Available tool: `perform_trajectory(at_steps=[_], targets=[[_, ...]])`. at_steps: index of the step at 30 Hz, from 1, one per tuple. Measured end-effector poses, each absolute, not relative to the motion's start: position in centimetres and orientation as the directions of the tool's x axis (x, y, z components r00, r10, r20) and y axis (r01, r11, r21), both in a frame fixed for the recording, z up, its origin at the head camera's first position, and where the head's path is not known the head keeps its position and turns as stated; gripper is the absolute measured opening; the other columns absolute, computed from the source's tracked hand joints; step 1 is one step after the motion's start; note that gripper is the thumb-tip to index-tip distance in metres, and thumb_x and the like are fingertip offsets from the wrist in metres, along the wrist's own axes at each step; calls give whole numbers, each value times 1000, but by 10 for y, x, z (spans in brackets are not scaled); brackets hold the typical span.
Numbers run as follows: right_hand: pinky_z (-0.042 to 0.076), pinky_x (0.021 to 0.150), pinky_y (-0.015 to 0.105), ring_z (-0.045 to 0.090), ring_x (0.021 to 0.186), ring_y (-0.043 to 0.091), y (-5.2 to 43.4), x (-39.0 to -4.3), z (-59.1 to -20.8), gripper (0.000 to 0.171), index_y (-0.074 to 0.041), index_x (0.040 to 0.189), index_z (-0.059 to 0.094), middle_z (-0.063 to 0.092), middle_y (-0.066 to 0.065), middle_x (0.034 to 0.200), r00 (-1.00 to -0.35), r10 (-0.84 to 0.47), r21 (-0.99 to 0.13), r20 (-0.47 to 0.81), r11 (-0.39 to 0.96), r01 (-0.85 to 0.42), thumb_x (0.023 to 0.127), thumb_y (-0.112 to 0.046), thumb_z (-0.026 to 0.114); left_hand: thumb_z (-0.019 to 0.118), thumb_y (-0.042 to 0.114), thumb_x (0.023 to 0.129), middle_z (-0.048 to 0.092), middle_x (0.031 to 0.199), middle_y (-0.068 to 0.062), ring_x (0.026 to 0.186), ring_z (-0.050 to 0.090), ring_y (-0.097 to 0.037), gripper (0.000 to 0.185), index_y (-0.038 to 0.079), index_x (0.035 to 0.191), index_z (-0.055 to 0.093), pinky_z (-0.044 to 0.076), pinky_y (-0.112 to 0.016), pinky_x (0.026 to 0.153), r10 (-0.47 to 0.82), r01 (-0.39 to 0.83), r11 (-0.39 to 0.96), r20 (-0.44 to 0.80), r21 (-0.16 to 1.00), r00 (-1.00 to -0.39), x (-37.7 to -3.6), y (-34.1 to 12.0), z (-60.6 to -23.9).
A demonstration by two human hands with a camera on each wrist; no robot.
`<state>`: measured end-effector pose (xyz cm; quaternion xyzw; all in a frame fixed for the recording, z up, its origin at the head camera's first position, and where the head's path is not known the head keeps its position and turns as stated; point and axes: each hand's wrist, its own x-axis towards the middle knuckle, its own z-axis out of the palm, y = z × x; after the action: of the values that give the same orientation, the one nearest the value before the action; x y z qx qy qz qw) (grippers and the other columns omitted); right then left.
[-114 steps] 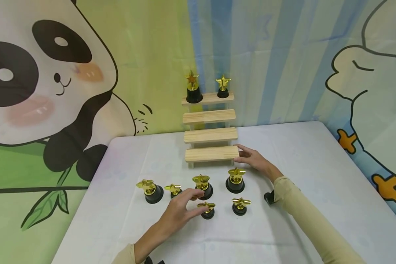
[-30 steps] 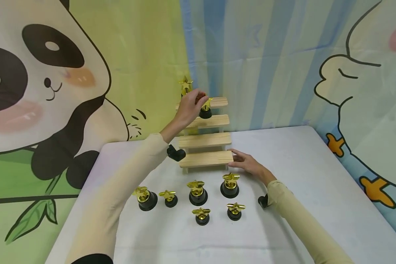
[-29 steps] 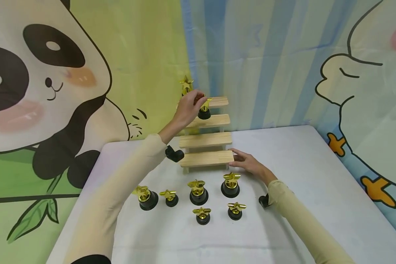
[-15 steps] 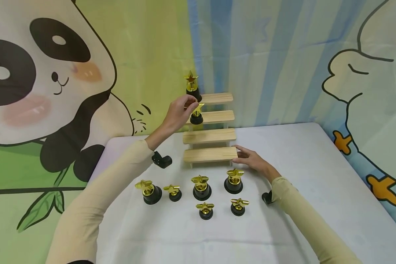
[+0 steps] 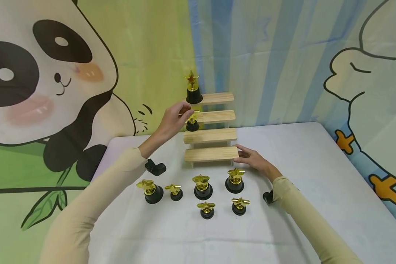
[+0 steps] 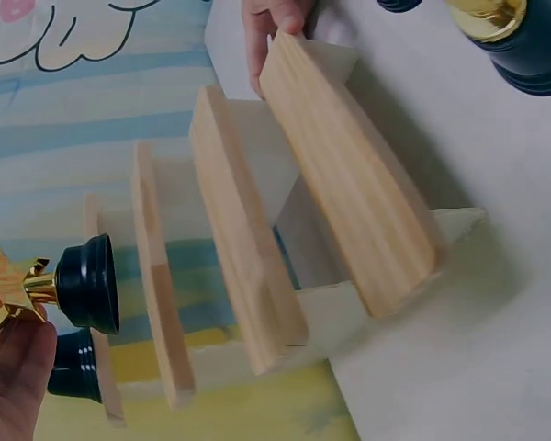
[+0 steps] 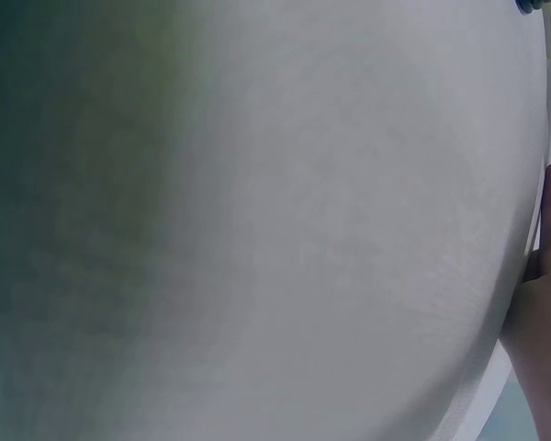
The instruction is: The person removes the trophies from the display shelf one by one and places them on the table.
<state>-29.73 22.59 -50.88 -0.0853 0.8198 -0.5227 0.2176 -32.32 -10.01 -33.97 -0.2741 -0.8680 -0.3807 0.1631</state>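
The left hand [image 5: 171,121] pinched a small gold star trophy on a round black base [image 5: 192,123] by its star, fingers [image 5: 184,114] curled round the gold top, and held it upright in the air at the left end of the four-step pale wooden riser [image 5: 211,135]. The trophy's black base hung below the fingers, its long axis vertical, just in front of the second step from the top and above the third; whether the base touched a step could not be told, though the left wrist view showed the black base [image 6: 87,283] clear of the boards. The left hand was the nearer one to that end of the riser. The right hand [image 5: 254,159] lay with relaxed, straight fingers against the right end of the lowest step. A larger gold star trophy [image 5: 193,88] stood on the top step, and six more small gold trophies [image 5: 202,187] stood on the white-covered worktop [image 5: 316,190] in front of the riser.
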Motion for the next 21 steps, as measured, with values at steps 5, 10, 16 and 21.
perform_trajectory(at_steps=[5,10,16,21], targets=[[26,119,56,36,143,35,226,-298,-509,88,-27,155,21,38,19,153,-893,-368,-900,-260,428,85,86,-47,70,59,18,97,68,103,-14,94,67,-24,22,0,109,62,59,-35,82,343,586,557,479,589,-808,-310,-110,-350],[25,119,56,36,143,35,225,-297,-513,88,-27,155,20,38,19,153,-889,-373,-899,-265,430,88,86,-48,70,60,20,97,68,103,-12,95,67,-22,22,2,110,62,59,-34,82,321,564,561,468,606,-823,-286,-123,-360],[23,119,57,34,144,35,225,-300,-512,86,-28,155,21,37,19,154,-885,-386,-898,-260,434,75,87,-47,69,62,21,96,69,101,-8,91,67,-17,22,4,110,63,58,-29,78,307,559,555,472,617,-826,-245,-133,-362],[22,120,57,32,145,35,227,-301,-510,87,-28,155,21,35,18,155,-886,-375,-896,-274,434,93,86,-47,70,63,18,95,70,99,-5,88,66,-13,22,4,111,64,56,-22,76,355,591,516,474,619,-806,-221,-133,-366]])
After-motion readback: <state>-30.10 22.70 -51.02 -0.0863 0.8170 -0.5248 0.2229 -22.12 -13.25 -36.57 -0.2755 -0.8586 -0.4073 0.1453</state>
